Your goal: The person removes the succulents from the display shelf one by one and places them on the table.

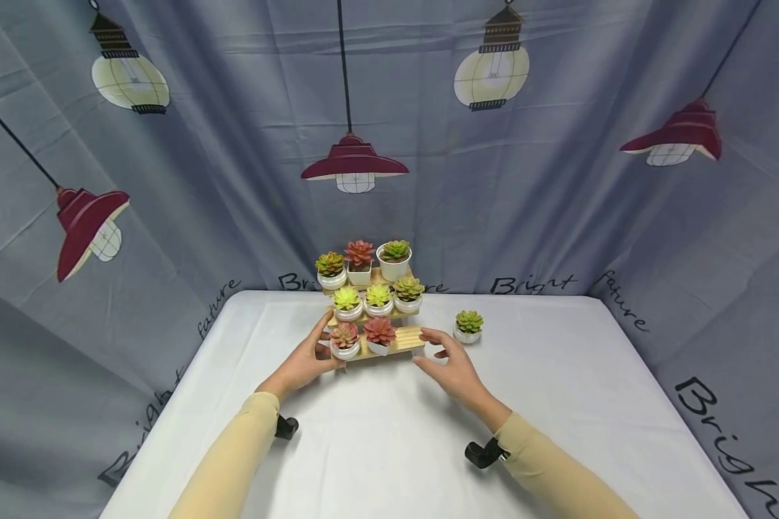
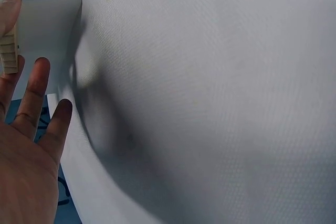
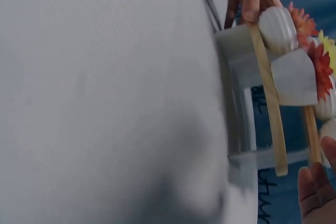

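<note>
A three-tier wooden plant stand (image 1: 407, 338) holds small potted succulents on its steps. My left hand (image 1: 304, 365) grips the left end of its bottom step; in the left wrist view the thumb lies on the wooden slat (image 2: 9, 56) and the other fingers spread beyond it. A pink succulent (image 1: 345, 340) in a white pot stands beside that hand, with a red succulent (image 1: 379, 333) to its right. By the step's bare right end, my right hand (image 1: 456, 369) has its fingers apart and holds nothing. Thumb and fingertips are close to the slat's end.
A lone green succulent (image 1: 469, 326) in a white pot stands on the white table (image 1: 532, 404), right of the stand. Yellow-green succulents (image 1: 378, 298) fill the middle step; three more pots line the top. A grey curtain (image 1: 422, 94) hangs close behind.
</note>
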A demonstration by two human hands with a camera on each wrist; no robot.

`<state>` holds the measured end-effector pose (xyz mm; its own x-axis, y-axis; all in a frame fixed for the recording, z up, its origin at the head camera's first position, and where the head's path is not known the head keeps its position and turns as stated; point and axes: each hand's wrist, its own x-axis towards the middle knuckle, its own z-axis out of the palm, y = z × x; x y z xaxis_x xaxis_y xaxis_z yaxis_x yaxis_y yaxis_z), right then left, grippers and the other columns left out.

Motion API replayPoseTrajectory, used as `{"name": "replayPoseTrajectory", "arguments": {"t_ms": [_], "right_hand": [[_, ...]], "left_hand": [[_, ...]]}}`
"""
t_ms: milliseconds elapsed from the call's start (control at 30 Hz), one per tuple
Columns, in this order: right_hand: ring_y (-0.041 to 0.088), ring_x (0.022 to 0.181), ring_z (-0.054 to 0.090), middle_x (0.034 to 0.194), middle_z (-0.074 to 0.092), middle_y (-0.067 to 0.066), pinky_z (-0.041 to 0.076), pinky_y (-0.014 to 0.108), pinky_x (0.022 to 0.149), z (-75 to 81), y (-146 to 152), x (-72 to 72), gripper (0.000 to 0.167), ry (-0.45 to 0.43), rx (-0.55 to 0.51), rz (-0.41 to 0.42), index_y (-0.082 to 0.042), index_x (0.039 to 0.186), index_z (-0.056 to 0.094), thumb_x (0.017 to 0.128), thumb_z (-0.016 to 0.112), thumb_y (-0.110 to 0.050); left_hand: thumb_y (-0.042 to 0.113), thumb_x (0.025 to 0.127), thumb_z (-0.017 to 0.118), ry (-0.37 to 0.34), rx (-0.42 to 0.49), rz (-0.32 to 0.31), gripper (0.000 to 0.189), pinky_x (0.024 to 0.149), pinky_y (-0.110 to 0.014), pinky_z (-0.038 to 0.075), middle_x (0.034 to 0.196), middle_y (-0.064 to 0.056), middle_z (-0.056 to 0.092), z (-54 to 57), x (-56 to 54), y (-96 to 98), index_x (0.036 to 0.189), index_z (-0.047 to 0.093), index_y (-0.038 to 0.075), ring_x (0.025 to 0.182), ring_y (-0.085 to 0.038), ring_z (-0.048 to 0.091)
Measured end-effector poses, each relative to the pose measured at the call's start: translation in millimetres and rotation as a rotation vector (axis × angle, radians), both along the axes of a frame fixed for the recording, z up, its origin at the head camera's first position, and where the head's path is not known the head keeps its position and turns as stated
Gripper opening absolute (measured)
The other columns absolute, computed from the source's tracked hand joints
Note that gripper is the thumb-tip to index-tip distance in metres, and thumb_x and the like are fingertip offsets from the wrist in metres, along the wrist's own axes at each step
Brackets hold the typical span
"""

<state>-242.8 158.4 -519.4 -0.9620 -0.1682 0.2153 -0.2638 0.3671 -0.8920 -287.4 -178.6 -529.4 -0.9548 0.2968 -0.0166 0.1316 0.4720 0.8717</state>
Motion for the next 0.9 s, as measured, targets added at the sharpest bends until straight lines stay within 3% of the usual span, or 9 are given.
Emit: {"name": "replayPoseTrajectory", "arguments": {"t_ms": [500,900], "right_hand": [[0.024,0.124,0.044,0.144,0.051,0.003,0.047,0.053,0.101,-3.3,-38,-10.9,0.075,-0.092,0.012,-0.001,-0.02,0.153,0.048,0.087,0.084,-0.027],[0.024,0.127,0.043,0.142,0.052,0.005,0.047,0.049,0.104,8.5,-38,-16.0,0.078,-0.125,0.027,-0.02,-0.021,0.154,0.048,0.086,0.085,-0.028]], "left_hand": [[0.02,0.085,0.087,0.004,-0.019,0.006,0.113,0.085,-0.039,0.052,0.142,-0.012,0.05,-1.8,0.4,-1.2,0.163,0.009,0.047,0.101,-0.019,0.061],[0.017,0.085,0.087,-0.011,-0.01,0.002,0.114,0.082,-0.038,0.053,0.143,-0.014,0.049,6.0,1.4,1.2,0.164,0.009,0.045,0.1,-0.022,0.061]]}}
